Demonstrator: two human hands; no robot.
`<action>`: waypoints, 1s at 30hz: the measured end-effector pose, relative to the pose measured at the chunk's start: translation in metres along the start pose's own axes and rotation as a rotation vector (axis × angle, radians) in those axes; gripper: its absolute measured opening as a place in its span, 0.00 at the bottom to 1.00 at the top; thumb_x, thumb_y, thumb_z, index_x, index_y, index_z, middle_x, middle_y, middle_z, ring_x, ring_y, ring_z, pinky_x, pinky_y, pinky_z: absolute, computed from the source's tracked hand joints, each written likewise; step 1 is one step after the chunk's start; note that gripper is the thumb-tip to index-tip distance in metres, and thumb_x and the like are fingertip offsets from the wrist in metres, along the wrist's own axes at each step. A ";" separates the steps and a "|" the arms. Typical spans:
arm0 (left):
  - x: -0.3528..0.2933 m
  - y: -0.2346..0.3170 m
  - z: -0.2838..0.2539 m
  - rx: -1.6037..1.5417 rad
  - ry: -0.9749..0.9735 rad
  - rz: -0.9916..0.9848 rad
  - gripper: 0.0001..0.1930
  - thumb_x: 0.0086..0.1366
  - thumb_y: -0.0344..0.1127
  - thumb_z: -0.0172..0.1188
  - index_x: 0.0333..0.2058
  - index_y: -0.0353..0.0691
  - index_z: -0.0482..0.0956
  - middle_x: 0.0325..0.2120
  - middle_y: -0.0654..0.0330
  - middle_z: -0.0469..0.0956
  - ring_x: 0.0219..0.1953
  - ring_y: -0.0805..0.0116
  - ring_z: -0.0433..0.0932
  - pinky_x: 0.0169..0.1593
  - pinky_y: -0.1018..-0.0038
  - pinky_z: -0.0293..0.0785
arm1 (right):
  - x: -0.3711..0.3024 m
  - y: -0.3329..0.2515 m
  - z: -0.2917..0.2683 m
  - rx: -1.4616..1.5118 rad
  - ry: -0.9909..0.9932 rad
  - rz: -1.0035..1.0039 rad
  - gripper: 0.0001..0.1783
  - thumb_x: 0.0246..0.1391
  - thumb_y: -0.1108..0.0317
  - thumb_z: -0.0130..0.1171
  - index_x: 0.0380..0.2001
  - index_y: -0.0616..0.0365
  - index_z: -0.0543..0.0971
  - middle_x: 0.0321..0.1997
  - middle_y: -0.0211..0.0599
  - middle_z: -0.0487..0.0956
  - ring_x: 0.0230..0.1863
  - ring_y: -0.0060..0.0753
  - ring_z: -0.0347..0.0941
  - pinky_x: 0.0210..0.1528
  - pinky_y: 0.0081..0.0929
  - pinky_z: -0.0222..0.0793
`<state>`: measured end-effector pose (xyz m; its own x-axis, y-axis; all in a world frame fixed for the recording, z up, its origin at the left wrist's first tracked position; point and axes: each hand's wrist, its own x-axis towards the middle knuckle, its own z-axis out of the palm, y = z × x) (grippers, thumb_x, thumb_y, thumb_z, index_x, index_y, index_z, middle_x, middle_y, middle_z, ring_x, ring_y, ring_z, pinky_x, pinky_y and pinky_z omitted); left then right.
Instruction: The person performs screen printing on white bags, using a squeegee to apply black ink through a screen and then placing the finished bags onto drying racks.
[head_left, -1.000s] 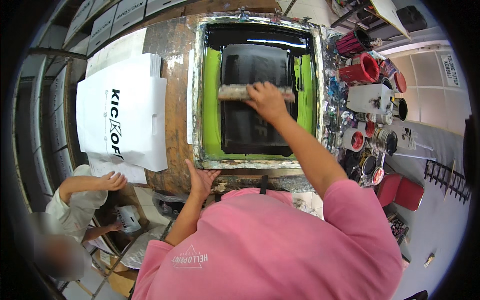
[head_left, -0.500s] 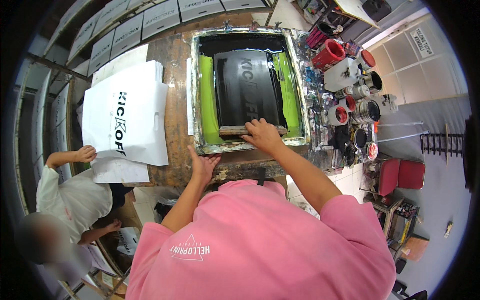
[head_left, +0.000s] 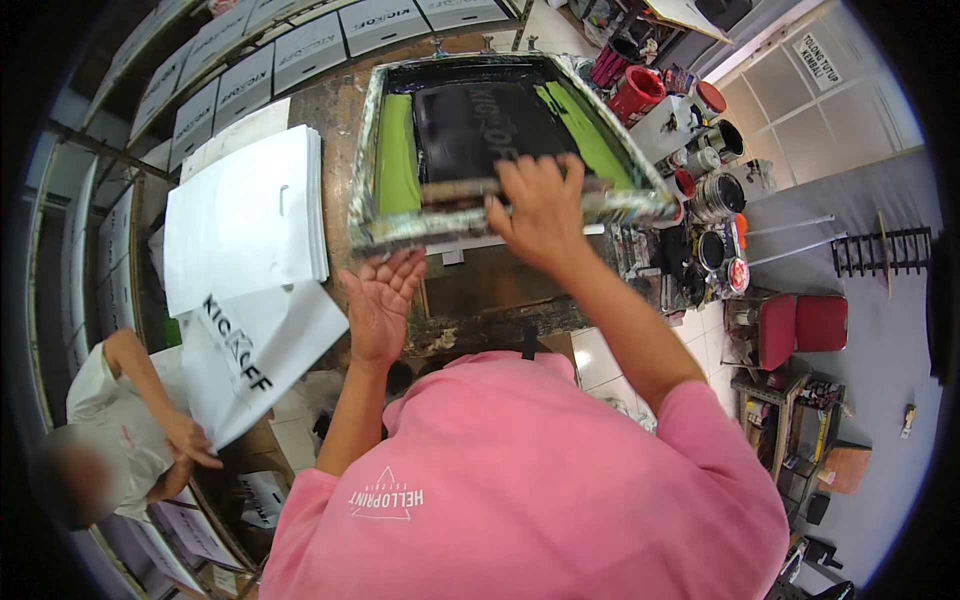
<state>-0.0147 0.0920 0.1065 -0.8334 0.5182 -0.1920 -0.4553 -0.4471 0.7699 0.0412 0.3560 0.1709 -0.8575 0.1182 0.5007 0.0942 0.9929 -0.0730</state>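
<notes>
A printing screen (head_left: 365, 215) in a paint-stained frame is tilted, its near edge raised off the worktable. Black ink (head_left: 455, 130) covers its middle, with green mesh (head_left: 397, 150) at the sides. My right hand (head_left: 543, 205) lies over the near bar, fingers closed on the wooden handle of a squeegee (head_left: 455, 192) resting inside; motion blurs both somewhat. Palm up with fingers extended, my left hand (head_left: 383, 300) is below the frame's near left corner, holding nothing. The edge of a white sheet (head_left: 475, 243) shows beneath the raised screen.
A stack of white bags (head_left: 240, 220) stands on the table's left. A co-worker's hand (head_left: 190, 440) draws away a white bag printed in black (head_left: 265, 345). Ink tubs and cans (head_left: 720, 195) crowd the right side. Racks with printed bags (head_left: 310, 50) line the far side.
The screen's near edge has risen, with my right hand and the squeegee moving up along with it. My left hand has turned palm up. The co-worker has pulled the printed bag off the stack.
</notes>
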 end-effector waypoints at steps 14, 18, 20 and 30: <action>0.069 -0.115 -0.064 2.096 0.099 0.135 0.57 0.68 0.82 0.36 0.77 0.35 0.54 0.78 0.39 0.48 0.81 0.41 0.38 0.72 0.26 0.22 | 0.150 0.030 -0.060 0.002 0.095 -0.079 0.23 0.61 0.44 0.60 0.37 0.55 0.83 0.33 0.36 0.82 0.39 0.42 0.78 0.52 0.48 0.62; 0.087 -0.087 -0.024 1.846 0.138 0.325 0.46 0.71 0.68 0.53 0.70 0.30 0.65 0.71 0.41 0.65 0.74 0.43 0.60 0.74 0.34 0.43 | 0.179 0.042 -0.061 0.012 0.177 -0.134 0.22 0.60 0.45 0.60 0.37 0.54 0.84 0.31 0.34 0.82 0.37 0.42 0.78 0.46 0.48 0.63; 0.110 -0.067 0.004 1.646 0.174 0.414 0.37 0.71 0.56 0.61 0.66 0.29 0.72 0.66 0.42 0.73 0.66 0.42 0.73 0.70 0.42 0.60 | 0.194 0.047 -0.066 0.023 0.198 -0.159 0.23 0.60 0.44 0.60 0.34 0.55 0.84 0.30 0.36 0.82 0.36 0.43 0.79 0.44 0.48 0.62; 0.085 0.054 0.002 1.029 0.506 0.405 0.27 0.68 0.21 0.61 0.66 0.39 0.77 0.30 0.65 0.79 0.27 0.81 0.71 0.28 0.84 0.67 | 0.230 0.050 -0.084 0.087 0.085 -0.096 0.22 0.65 0.48 0.59 0.38 0.59 0.83 0.35 0.43 0.83 0.38 0.50 0.78 0.45 0.42 0.63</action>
<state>-0.1098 0.1133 0.1334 -0.9903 0.0296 0.1360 0.1365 0.3961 0.9080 -0.1085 0.4343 0.3552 -0.8144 0.0271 0.5797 -0.0336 0.9950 -0.0937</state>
